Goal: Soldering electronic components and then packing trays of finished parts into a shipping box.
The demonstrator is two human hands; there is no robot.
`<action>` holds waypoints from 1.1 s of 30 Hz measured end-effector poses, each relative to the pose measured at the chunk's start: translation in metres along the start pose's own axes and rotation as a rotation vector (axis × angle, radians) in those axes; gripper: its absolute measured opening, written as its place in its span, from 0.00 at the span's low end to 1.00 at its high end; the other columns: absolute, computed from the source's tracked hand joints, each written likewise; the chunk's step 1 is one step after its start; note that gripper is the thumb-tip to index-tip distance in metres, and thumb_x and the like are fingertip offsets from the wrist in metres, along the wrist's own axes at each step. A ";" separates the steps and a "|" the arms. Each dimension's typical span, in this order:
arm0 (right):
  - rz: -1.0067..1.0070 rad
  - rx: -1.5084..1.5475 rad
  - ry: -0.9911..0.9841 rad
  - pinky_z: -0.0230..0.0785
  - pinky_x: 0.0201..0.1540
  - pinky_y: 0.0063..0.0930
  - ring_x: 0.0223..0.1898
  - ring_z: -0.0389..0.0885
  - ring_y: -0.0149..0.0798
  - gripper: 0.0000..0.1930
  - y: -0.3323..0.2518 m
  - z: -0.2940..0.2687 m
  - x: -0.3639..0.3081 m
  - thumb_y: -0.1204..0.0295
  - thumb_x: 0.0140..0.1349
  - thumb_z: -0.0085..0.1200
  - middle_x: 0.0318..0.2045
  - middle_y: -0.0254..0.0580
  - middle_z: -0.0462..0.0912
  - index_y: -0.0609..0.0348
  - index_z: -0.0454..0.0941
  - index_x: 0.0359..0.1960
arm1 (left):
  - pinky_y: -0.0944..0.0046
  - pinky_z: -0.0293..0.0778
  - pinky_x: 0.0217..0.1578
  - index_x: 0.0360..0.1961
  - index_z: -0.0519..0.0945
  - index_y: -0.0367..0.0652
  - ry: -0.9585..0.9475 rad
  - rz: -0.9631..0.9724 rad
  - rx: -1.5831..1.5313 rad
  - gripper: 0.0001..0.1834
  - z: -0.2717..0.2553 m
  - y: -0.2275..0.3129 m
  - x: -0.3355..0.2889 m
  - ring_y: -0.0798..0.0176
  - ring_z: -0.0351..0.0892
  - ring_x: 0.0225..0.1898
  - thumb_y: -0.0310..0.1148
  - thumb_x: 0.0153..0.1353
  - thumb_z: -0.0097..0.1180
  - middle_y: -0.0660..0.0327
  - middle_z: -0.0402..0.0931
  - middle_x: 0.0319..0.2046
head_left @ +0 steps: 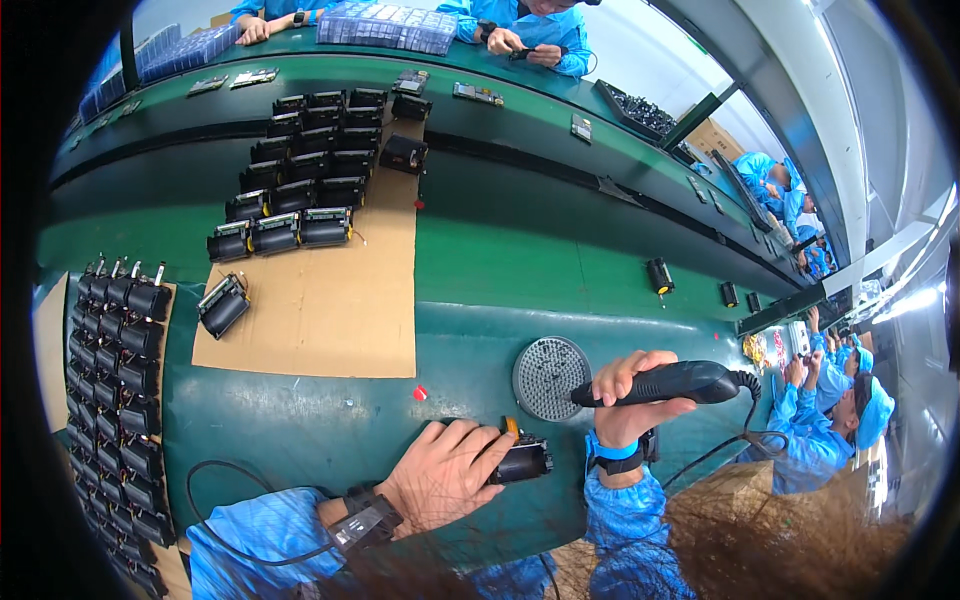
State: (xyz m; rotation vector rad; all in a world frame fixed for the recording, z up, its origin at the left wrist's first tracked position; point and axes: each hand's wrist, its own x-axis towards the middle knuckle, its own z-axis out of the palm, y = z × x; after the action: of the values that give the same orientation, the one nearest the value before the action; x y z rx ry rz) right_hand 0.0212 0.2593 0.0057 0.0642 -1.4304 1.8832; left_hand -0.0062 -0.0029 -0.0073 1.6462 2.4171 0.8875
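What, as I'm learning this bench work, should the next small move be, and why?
Probably bring the tip of the black corded tool down to the round grey dish: the right hand holds the tool with its tip by the dish's rim, while the left hand holds the black module, apparently steadying it on the green table.

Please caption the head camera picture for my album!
Left hand on a black part, right hand gripping a corded tool.
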 end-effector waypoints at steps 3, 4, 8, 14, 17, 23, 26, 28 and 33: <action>-0.003 0.002 0.000 0.65 0.19 0.25 0.14 0.69 0.30 0.42 0.000 0.001 0.000 0.20 0.57 0.42 0.19 0.30 0.69 0.52 0.67 0.40 | 0.54 0.70 0.52 0.63 0.75 0.44 -0.002 0.005 0.005 0.36 0.000 -0.001 0.000 0.59 0.73 0.56 0.47 0.56 0.71 0.61 0.76 0.55; -0.004 0.000 0.005 0.65 0.19 0.25 0.14 0.69 0.30 0.42 -0.001 0.002 0.000 0.20 0.57 0.42 0.19 0.30 0.69 0.52 0.67 0.40 | 0.54 0.70 0.52 0.63 0.75 0.44 -0.004 0.006 0.006 0.36 -0.001 -0.001 0.000 0.59 0.73 0.56 0.47 0.56 0.71 0.61 0.76 0.55; 0.006 0.005 0.007 0.65 0.19 0.25 0.14 0.69 0.30 0.41 0.000 0.002 0.001 0.21 0.57 0.42 0.18 0.31 0.69 0.52 0.67 0.40 | 0.54 0.70 0.52 0.63 0.75 0.44 -0.006 0.003 -0.006 0.36 0.001 -0.003 0.001 0.59 0.73 0.56 0.47 0.56 0.71 0.61 0.76 0.55; 0.009 -0.029 -0.005 0.65 0.18 0.25 0.14 0.69 0.30 0.41 0.001 0.002 0.000 0.21 0.57 0.43 0.18 0.31 0.68 0.52 0.66 0.38 | 0.55 0.69 0.52 0.63 0.75 0.43 0.001 0.010 -0.009 0.37 -0.003 0.000 0.000 0.59 0.73 0.55 0.46 0.56 0.72 0.62 0.75 0.55; 0.004 0.009 -0.046 0.64 0.17 0.25 0.14 0.69 0.30 0.42 0.001 0.001 0.002 0.21 0.57 0.43 0.18 0.32 0.69 0.52 0.68 0.39 | 0.56 0.68 0.52 0.64 0.74 0.41 0.015 0.005 -0.029 0.38 0.000 -0.003 -0.001 0.59 0.72 0.55 0.46 0.56 0.72 0.61 0.75 0.55; -0.066 0.267 0.038 0.60 0.14 0.25 0.12 0.67 0.30 0.42 -0.038 0.023 -0.007 0.21 0.61 0.37 0.17 0.34 0.69 0.54 0.67 0.41 | 0.56 0.68 0.52 0.64 0.74 0.40 0.032 -0.025 -0.095 0.39 0.006 -0.003 -0.003 0.58 0.72 0.55 0.46 0.55 0.72 0.61 0.75 0.55; -0.002 0.370 -0.190 0.66 0.15 0.29 0.15 0.71 0.34 0.42 -0.043 0.041 -0.028 0.22 0.61 0.39 0.19 0.37 0.71 0.55 0.66 0.41 | 0.56 0.68 0.52 0.64 0.75 0.40 0.046 -0.041 -0.096 0.39 0.004 -0.004 -0.002 0.58 0.72 0.55 0.46 0.53 0.73 0.61 0.75 0.55; 0.019 0.386 -0.236 0.70 0.17 0.32 0.18 0.74 0.36 0.42 -0.039 0.049 -0.039 0.23 0.61 0.42 0.20 0.39 0.73 0.57 0.67 0.42 | 0.56 0.68 0.52 0.63 0.75 0.41 0.043 -0.048 -0.116 0.39 0.004 -0.005 -0.001 0.58 0.72 0.55 0.46 0.53 0.73 0.61 0.75 0.55; 0.001 0.381 -0.316 0.73 0.20 0.35 0.20 0.76 0.37 0.44 -0.024 0.055 -0.050 0.23 0.58 0.47 0.22 0.41 0.74 0.61 0.67 0.42 | 0.55 0.68 0.52 0.63 0.75 0.41 0.047 -0.048 -0.146 0.39 0.006 -0.008 -0.001 0.58 0.72 0.55 0.46 0.52 0.74 0.62 0.75 0.55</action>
State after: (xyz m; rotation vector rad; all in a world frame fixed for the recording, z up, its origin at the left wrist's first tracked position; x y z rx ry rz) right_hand 0.0493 0.1885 0.0225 0.5671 -1.2451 2.1949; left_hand -0.0098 -0.0036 -0.0164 1.5273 2.3469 1.0784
